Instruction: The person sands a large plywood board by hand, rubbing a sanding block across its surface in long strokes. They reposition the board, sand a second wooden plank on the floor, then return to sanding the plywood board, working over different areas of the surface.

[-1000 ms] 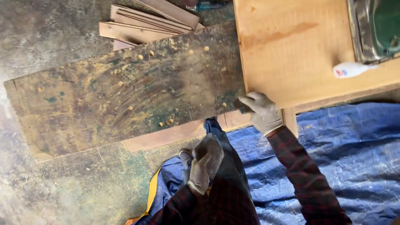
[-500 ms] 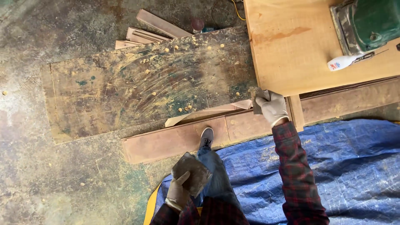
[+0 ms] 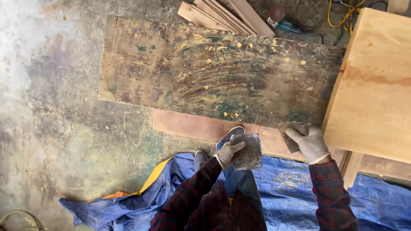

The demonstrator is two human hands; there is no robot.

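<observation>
1. We count two gloved hands. The left hand (image 3: pixel 227 153), low at centre frame, is clasped around a dusty grey sheet of sandpaper (image 3: pixel 248 152). The right hand (image 3: pixel 310 143), at lower right, grips a second, brownish sheet (image 3: pixel 293 133) held against the edge of the pale wooden worktop (image 3: pixel 376 90).
2. We see one large stained board (image 3: pixel 205 72) lying flat across the upper middle of the frame, dotted with small wood crumbs, and one reddish plank (image 3: pixel 192 126) just under its lower edge.
3. A stack of about five narrow wood strips (image 3: pixel 222 13) lies at top centre, touching the board's upper edge. Just to its right sit one small power tool (image 3: pixel 284 23) and a yellow cable (image 3: pixel 342 8).
4. Two shoes show: one blue (image 3: pixel 229 134) on the plank, one grey (image 3: pixel 200 158) on the tarp.
5. One blue tarp (image 3: pixel 291 188) with a yellow edge covers the bottom of the frame.
6. The left half of the frame is bare, mottled concrete floor (image 3: pixel 51 119), dusty and stained, giving open room there; the right side is crowded by the worktop.
</observation>
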